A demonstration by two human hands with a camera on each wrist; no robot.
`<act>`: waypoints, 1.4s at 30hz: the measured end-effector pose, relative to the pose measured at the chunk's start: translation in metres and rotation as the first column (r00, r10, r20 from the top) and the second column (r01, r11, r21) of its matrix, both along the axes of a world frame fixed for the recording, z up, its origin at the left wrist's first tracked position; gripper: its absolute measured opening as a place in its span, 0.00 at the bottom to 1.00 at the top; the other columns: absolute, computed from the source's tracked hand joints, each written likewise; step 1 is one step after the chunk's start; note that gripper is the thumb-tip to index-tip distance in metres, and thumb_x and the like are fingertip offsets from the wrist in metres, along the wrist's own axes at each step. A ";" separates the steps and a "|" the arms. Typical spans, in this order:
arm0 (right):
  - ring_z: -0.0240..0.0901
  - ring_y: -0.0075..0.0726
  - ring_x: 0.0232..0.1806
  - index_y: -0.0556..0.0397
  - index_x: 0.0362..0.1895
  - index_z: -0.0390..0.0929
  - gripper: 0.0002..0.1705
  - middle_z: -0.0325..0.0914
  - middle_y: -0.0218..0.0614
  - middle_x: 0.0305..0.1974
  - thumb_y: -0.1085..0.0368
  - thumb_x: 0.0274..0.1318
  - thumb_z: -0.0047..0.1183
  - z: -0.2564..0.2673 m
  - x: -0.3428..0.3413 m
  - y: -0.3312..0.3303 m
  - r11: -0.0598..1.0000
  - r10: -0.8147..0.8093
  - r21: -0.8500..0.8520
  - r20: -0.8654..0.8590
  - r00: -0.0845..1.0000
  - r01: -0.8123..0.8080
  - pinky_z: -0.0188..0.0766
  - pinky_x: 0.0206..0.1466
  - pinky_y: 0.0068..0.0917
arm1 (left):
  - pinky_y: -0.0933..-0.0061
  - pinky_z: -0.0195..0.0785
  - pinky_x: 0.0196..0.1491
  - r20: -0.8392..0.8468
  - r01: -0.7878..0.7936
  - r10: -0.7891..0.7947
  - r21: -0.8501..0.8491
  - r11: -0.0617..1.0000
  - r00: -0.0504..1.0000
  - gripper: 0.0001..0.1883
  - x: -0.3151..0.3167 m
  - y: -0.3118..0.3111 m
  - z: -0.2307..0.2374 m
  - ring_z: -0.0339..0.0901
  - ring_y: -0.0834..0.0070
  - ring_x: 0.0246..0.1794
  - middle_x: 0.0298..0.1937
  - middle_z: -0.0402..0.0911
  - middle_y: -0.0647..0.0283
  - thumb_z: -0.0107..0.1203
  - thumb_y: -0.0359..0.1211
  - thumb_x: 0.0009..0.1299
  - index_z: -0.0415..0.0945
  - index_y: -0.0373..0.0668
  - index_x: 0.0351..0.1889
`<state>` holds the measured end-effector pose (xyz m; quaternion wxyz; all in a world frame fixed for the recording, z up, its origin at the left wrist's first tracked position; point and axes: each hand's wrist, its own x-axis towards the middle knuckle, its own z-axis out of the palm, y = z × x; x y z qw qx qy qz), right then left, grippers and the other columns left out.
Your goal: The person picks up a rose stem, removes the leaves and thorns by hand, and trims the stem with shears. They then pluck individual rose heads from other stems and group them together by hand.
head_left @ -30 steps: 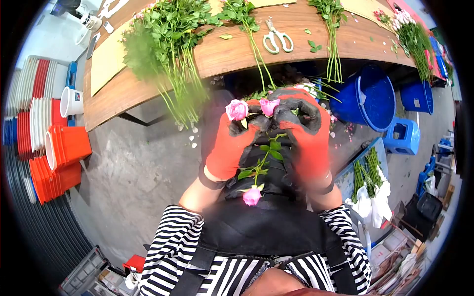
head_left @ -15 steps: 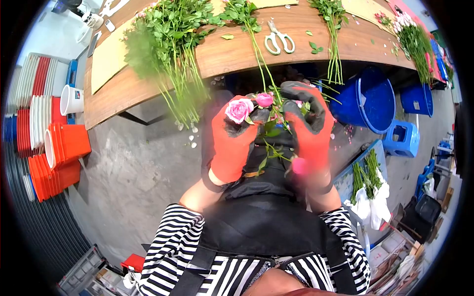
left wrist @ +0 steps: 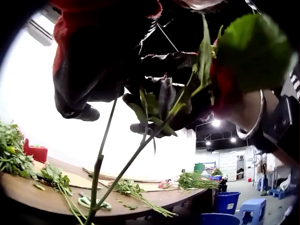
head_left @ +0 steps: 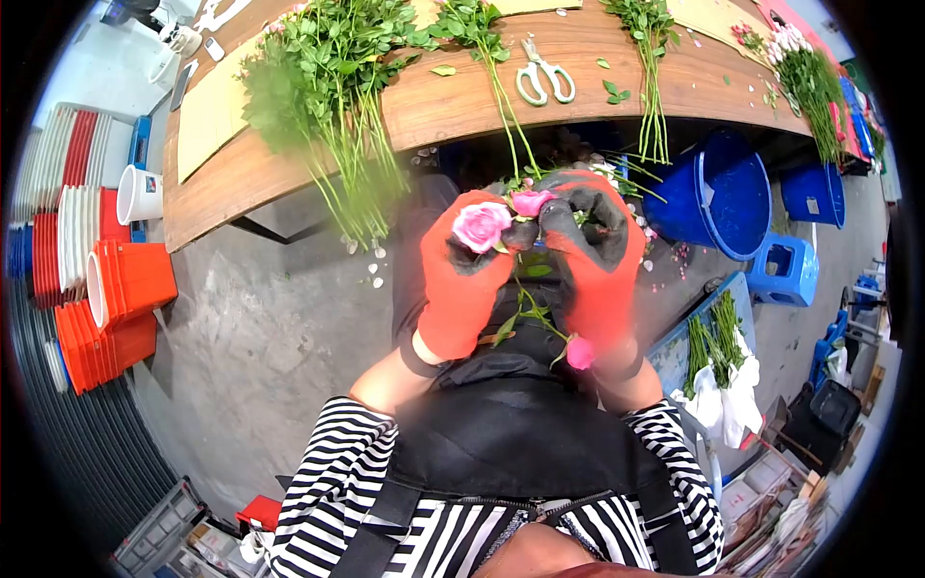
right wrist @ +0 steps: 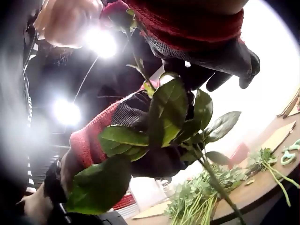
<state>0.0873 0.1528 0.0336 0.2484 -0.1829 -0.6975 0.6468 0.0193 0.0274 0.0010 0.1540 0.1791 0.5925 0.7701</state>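
My gloved left hand (head_left: 461, 279) grips a branching rose stem (left wrist: 129, 161) just below its blooms. A large, open pink rose (head_left: 481, 226) shows over the left fingers. Beside it, between the hands, is a smaller pink rose (head_left: 531, 202). With curled fingers and thumb, my gloved right hand (head_left: 599, 252) pinches that smaller bloom at its right side. A third pink rose (head_left: 579, 353) dangles on a leafy shoot below the hands, near the right wrist. Green leaves (right wrist: 168, 112) fill the middle of the right wrist view and partly hide the left hand behind them.
Ahead is a wooden table (head_left: 424, 111) bearing a big rose bunch (head_left: 337, 58), smaller bunches and white-handled scissors (head_left: 545, 77). Blue buckets (head_left: 718, 193) and a blue stool (head_left: 782, 270) stand right. Orange bins (head_left: 135, 289) are stacked left. Petals lie on the floor.
The right hand drew away from the smaller rose, fingers spread, then came back onto it. The hanging rose swung right toward the right wrist. The larger rose shifted slightly right with the left hand.
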 end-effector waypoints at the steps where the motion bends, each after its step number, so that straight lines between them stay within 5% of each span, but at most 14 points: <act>1: 0.73 0.34 0.49 0.58 0.46 0.77 0.19 0.77 0.38 0.46 0.77 0.46 0.60 -0.005 -0.001 0.002 0.993 0.012 -0.116 -0.045 0.999 -0.017 0.67 0.56 0.30 | 0.77 0.67 0.48 0.096 0.015 -0.020 0.051 0.999 0.995 0.17 0.000 0.001 0.002 0.74 0.80 0.42 0.40 0.78 0.67 0.56 0.20 0.56 0.76 0.34 0.45; 3: 0.73 0.30 0.47 0.60 0.47 0.76 0.18 0.77 0.37 0.46 0.78 0.48 0.57 -0.019 -0.003 0.006 0.938 0.022 -0.339 -0.137 0.990 -0.068 0.68 0.53 0.26 | 0.78 0.67 0.47 0.280 0.029 -0.072 0.157 0.987 0.957 0.15 0.001 0.002 0.010 0.73 0.82 0.42 0.39 0.79 0.68 0.56 0.21 0.58 0.76 0.35 0.45; 6: 0.73 0.30 0.46 0.61 0.49 0.74 0.19 0.77 0.36 0.47 0.78 0.50 0.55 -0.016 -0.011 0.002 0.936 -0.168 -0.337 -0.173 0.971 0.102 0.67 0.54 0.25 | 0.79 0.66 0.48 0.229 0.010 -0.036 0.115 0.993 0.973 0.15 -0.001 0.000 0.012 0.74 0.82 0.42 0.40 0.80 0.68 0.59 0.23 0.61 0.77 0.35 0.47; 9: 0.72 0.30 0.48 0.61 0.49 0.75 0.19 0.77 0.36 0.47 0.78 0.50 0.55 -0.004 -0.010 0.007 0.986 -0.154 -0.097 -0.178 0.972 0.138 0.67 0.55 0.27 | 0.78 0.67 0.49 0.207 -0.006 -0.016 0.110 0.994 0.978 0.15 -0.001 0.001 0.008 0.75 0.81 0.43 0.41 0.80 0.68 0.60 0.22 0.62 0.77 0.35 0.48; 10: 0.71 0.32 0.51 0.59 0.49 0.76 0.19 0.77 0.36 0.48 0.77 0.49 0.58 0.006 -0.007 0.003 0.975 -0.111 -0.204 -0.095 0.989 0.090 0.66 0.57 0.29 | 0.77 0.67 0.50 0.190 -0.010 -0.012 0.114 0.993 0.982 0.16 -0.001 0.002 0.006 0.76 0.80 0.43 0.42 0.80 0.68 0.61 0.22 0.62 0.77 0.35 0.49; 14: 0.71 0.36 0.54 0.56 0.47 0.78 0.21 0.78 0.37 0.48 0.75 0.45 0.63 -0.001 -0.004 0.007 0.951 0.049 0.309 -0.068 0.996 -0.025 0.65 0.60 0.32 | 0.76 0.69 0.51 0.225 -0.016 -0.013 0.128 0.992 0.974 0.17 0.004 0.002 0.005 0.77 0.79 0.44 0.44 0.81 0.67 0.61 0.22 0.62 0.77 0.35 0.50; 20: 0.69 0.35 0.57 0.62 0.54 0.73 0.24 0.77 0.37 0.53 0.76 0.49 0.57 -0.022 -0.001 0.010 0.961 0.026 -0.268 -0.156 0.987 -0.068 0.63 0.64 0.33 | 0.77 0.69 0.50 0.208 0.036 -0.067 0.147 0.988 0.976 0.18 0.000 0.000 0.000 0.76 0.81 0.44 0.44 0.81 0.68 0.61 0.22 0.62 0.77 0.36 0.51; 23: 0.67 0.34 0.60 0.65 0.59 0.70 0.27 0.74 0.38 0.57 0.77 0.51 0.53 -0.009 -0.011 0.009 0.991 -0.089 -0.114 -0.163 0.983 0.071 0.61 0.65 0.31 | 0.78 0.69 0.49 0.280 0.073 -0.106 0.127 0.989 0.954 0.16 -0.002 0.001 0.002 0.76 0.82 0.44 0.43 0.81 0.68 0.61 0.23 0.62 0.77 0.36 0.50; 26: 0.67 0.40 0.62 0.55 0.60 0.73 0.33 0.71 0.40 0.60 0.72 0.44 0.63 0.008 -0.005 0.015 0.981 0.121 0.165 -0.137 0.983 -0.098 0.60 0.68 0.36 | 0.76 0.70 0.50 0.289 0.140 -0.164 0.103 0.985 0.943 0.16 -0.004 -0.001 0.009 0.77 0.82 0.45 0.43 0.82 0.68 0.60 0.22 0.62 0.77 0.36 0.49; 29: 0.68 0.49 0.61 0.49 0.54 0.78 0.32 0.74 0.38 0.57 0.65 0.37 0.70 0.024 -0.008 0.015 0.762 0.154 0.635 0.015 0.988 -0.129 0.60 0.67 0.43 | 0.77 0.70 0.50 0.276 0.193 -0.231 0.157 0.968 0.933 0.18 -0.004 0.004 -0.006 0.77 0.82 0.44 0.43 0.81 0.69 0.61 0.22 0.61 0.77 0.36 0.50; 31: 0.68 0.50 0.60 0.50 0.50 0.79 0.29 0.76 0.37 0.55 0.64 0.37 0.70 0.022 -0.010 0.014 0.638 0.186 0.753 0.051 0.981 -0.160 0.60 0.66 0.43 | 0.76 0.68 0.52 0.282 0.238 -0.283 0.184 0.954 0.917 0.20 -0.002 0.001 0.004 0.76 0.80 0.46 0.45 0.81 0.67 0.60 0.21 0.59 0.75 0.35 0.52; 35: 0.70 0.49 0.57 0.51 0.44 0.80 0.25 0.78 0.36 0.52 0.64 0.36 0.71 0.004 -0.012 0.014 0.856 0.062 0.515 -0.047 0.997 -0.029 0.60 0.66 0.43 | 0.73 0.67 0.55 0.090 0.117 -0.110 -0.071 0.991 0.990 0.22 -0.001 -0.001 -0.005 0.75 0.75 0.50 0.50 0.78 0.61 0.57 0.20 0.56 0.76 0.33 0.51; 39: 0.71 0.47 0.55 0.54 0.47 0.79 0.26 0.78 0.37 0.50 0.68 0.38 0.68 0.010 -0.010 0.014 0.807 0.083 0.590 -0.057 0.995 -0.033 0.62 0.64 0.40 | 0.74 0.66 0.55 0.043 0.051 -0.049 -0.061 0.997 0.998 0.16 -0.003 0.000 0.002 0.74 0.74 0.49 0.49 0.76 0.59 0.57 0.20 0.59 0.77 0.30 0.47; 42: 0.72 0.39 0.54 0.57 0.49 0.78 0.23 0.78 0.38 0.49 0.71 0.44 0.62 0.005 -0.007 0.020 0.991 0.107 0.099 -0.127 0.986 -0.095 0.64 0.61 0.35 | 0.76 0.65 0.55 0.126 0.009 -0.013 0.026 1.000 0.992 0.15 0.000 -0.001 0.005 0.74 0.76 0.49 0.49 0.76 0.61 0.57 0.19 0.61 0.76 0.29 0.48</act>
